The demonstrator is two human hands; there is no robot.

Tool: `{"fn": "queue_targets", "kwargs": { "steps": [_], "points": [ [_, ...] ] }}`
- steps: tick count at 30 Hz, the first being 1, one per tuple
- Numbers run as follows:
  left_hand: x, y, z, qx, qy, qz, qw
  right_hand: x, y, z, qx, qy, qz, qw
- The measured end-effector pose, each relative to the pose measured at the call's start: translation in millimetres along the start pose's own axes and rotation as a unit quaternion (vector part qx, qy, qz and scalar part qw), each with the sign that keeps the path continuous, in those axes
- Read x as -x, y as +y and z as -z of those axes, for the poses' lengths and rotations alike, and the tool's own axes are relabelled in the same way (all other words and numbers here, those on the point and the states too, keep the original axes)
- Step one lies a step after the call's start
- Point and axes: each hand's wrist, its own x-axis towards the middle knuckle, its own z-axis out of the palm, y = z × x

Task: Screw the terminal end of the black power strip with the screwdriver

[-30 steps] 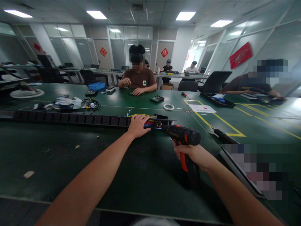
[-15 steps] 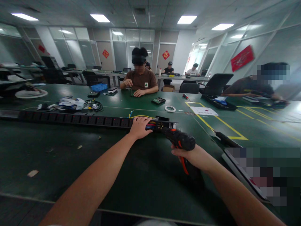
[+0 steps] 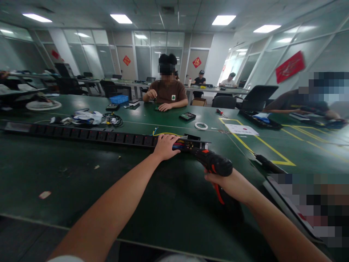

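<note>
A long black power strip [image 3: 120,138] with a row of sockets lies across the table. My left hand [image 3: 165,147] is wrapped over it near its right end, with fingers across the top and the thumb towards the right. Beside that thumb, coloured wires [image 3: 178,145] show in the strip's opened end. My right hand [image 3: 222,180] grips a black and orange cordless drill [image 3: 215,162] by its handle. The drill's nose points left and away, at the strip's open end; whether its tip touches anything there is too small to tell.
Beyond the strip are a white ring [image 3: 201,126], a bundle of cables [image 3: 111,119] and a blue basket [image 3: 119,99]. A soldering iron [image 3: 268,163] lies at the right. One co-worker [image 3: 167,92] sits opposite, another [image 3: 289,103] at the far right.
The whole view has shifted slightly, so the scene sits a little further right. My left hand stays on the power strip and the drill keeps pointing at its open end.
</note>
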Motion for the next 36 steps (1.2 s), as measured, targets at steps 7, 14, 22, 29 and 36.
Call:
{"fn": "queue_targets", "kwargs": {
  "steps": [7, 14, 22, 29, 36],
  "points": [
    [0.2, 1.0, 2.2, -0.002, -0.011, 0.007, 1.0, 5.1, -1.6, 2.2, -0.031, 0.007, 0.006, 0.999],
    [0.1, 0.4, 1.0, -0.001, -0.004, 0.003, 1.0, 5.3, -1.6, 1.8, -0.038, 0.004, -0.006, 0.999],
    [0.0, -0.1, 0.7, 0.002, 0.001, 0.0, 1.0, 5.2, -3.1, 1.3, -0.034, -0.009, -0.014, 0.999],
    [-0.3, -0.4, -0.7, 0.001, 0.0, -0.004, 1.0, 4.9, -4.2, 0.6, -0.039, -0.012, -0.011, 0.999],
    [-0.2, -0.6, 0.3, 0.002, 0.001, -0.003, 1.0, 5.3, -4.9, 0.3, -0.042, -0.01, -0.023, 0.999]
  ]
}}
